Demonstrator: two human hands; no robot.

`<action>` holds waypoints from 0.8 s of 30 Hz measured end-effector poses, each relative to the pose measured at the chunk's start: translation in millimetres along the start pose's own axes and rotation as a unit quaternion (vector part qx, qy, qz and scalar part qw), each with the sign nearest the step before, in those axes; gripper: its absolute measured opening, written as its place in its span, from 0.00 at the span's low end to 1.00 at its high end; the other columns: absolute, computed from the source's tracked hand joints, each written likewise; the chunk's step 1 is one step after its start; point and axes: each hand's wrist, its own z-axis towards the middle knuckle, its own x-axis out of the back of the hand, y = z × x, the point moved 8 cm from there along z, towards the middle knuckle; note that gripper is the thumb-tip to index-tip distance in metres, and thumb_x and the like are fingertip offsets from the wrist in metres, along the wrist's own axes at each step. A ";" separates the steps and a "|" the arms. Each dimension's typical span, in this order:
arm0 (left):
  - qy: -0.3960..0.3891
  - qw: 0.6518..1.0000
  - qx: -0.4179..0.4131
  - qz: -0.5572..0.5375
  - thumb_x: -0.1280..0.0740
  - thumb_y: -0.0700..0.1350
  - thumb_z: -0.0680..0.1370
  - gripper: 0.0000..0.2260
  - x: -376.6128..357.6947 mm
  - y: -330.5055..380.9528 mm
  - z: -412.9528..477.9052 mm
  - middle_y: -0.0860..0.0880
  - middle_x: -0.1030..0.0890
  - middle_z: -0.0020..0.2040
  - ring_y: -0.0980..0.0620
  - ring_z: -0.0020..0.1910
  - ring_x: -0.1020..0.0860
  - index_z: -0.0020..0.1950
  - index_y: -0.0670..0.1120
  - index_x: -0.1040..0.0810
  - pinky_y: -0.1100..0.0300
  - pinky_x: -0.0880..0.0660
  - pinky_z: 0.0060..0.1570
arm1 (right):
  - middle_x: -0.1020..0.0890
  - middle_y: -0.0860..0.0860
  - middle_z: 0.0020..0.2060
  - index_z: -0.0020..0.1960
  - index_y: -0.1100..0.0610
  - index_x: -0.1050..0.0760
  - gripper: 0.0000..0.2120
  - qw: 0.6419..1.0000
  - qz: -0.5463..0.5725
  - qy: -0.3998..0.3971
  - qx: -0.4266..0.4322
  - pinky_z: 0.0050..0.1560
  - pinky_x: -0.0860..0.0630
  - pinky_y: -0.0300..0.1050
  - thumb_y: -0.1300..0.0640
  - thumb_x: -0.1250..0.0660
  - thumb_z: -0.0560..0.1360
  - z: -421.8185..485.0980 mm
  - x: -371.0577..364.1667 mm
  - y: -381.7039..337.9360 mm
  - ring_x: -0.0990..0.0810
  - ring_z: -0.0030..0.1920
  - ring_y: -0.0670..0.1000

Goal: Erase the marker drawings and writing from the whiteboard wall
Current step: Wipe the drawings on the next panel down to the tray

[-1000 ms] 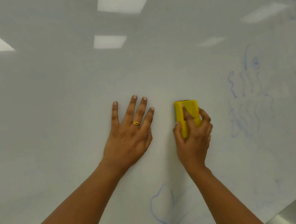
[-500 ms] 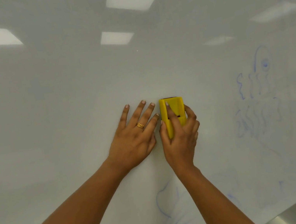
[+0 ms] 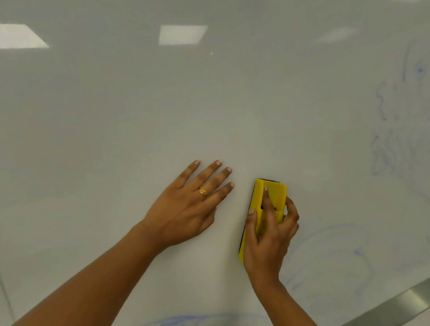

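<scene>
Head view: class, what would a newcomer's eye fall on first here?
The yellow eraser stands out at centre, gripped by the right hand and pressed to the whiteboard wall. The left hand, wearing a gold ring, lies flat beside it. Faint blue marker drawings show at right and bottom.

We wear a gold chain-pattern ring (image 3: 203,192) on our left hand (image 3: 185,212), mid-frame; nails (image 3: 218,163) short, both arms (image 3: 76,306) bare.

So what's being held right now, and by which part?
The right hand grips the yellow block eraser around its lower half; the left hand lies flat, holding nothing.
</scene>
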 end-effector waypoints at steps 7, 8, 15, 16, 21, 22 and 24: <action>-0.007 1.000 0.028 0.012 0.47 0.48 0.79 0.22 6.8 -21.6 -98.5 0.42 0.38 0.74 0.44 0.74 0.42 0.74 0.47 0.36 0.46 0.47 0.72 | 0.38 0.54 0.66 0.69 0.47 0.33 0.22 0.999 0.002 -0.039 -0.013 0.51 0.25 0.62 0.48 0.46 0.77 -63.3 -23.9 -38.2 0.38 0.59 0.52; -0.009 0.999 0.033 0.012 0.47 0.48 0.79 0.22 7.4 -24.4 -111.7 0.43 0.39 0.74 0.44 0.75 0.44 0.74 0.47 0.37 0.46 0.47 0.72 | 0.38 0.54 0.66 0.70 0.47 0.33 0.22 0.999 0.004 -0.042 -0.021 0.52 0.25 0.61 0.48 0.47 0.77 -74.2 -27.8 -44.1 0.38 0.59 0.52; -0.031 0.998 0.052 0.014 0.49 0.49 0.80 0.24 7.9 -34.1 -185.6 0.44 0.41 0.76 0.44 0.75 0.45 0.76 0.47 0.42 0.47 0.48 0.72 | 0.41 0.48 0.66 0.70 0.45 0.37 0.21 0.995 0.052 -0.081 -0.027 0.59 0.27 0.53 0.46 0.45 0.77 -163.4 -59.3 -99.0 0.40 0.63 0.44; -0.032 0.998 0.051 0.014 0.48 0.49 0.80 0.24 7.5 -34.3 -194.7 0.44 0.41 0.76 0.44 0.75 0.45 0.76 0.47 0.42 0.47 0.48 0.72 | 0.42 0.48 0.66 0.70 0.44 0.39 0.22 0.994 0.054 -0.087 -0.028 0.59 0.28 0.52 0.45 0.45 0.77 -175.1 -63.4 -105.4 0.42 0.63 0.40; -0.024 0.998 0.044 0.030 0.48 0.47 0.80 0.25 5.6 -34.0 -230.1 0.44 0.43 0.76 0.44 0.75 0.45 0.76 0.43 0.43 0.47 0.49 0.73 | 0.43 0.46 0.68 0.72 0.45 0.43 0.23 0.992 0.060 -0.105 -0.047 0.59 0.31 0.44 0.45 0.45 0.77 -215.0 -78.4 -124.9 0.47 0.63 0.33; -0.022 0.998 0.043 0.034 0.48 0.47 0.80 0.25 4.6 -33.1 -234.6 0.44 0.43 0.76 0.44 0.75 0.45 0.76 0.43 0.43 0.47 0.50 0.73 | 0.43 0.46 0.68 0.72 0.46 0.43 0.24 0.991 0.061 -0.106 -0.054 0.58 0.30 0.44 0.45 0.45 0.77 -220.2 -80.1 -126.3 0.46 0.63 0.34; -0.018 0.998 0.042 0.039 0.49 0.47 0.80 0.24 2.6 -31.0 -241.2 0.44 0.42 0.76 0.44 0.75 0.45 0.76 0.42 0.42 0.47 0.50 0.73 | 0.44 0.45 0.68 0.72 0.45 0.44 0.24 0.989 0.059 -0.115 -0.068 0.57 0.28 0.45 0.44 0.45 0.77 -233.3 -82.9 -127.4 0.42 0.63 0.38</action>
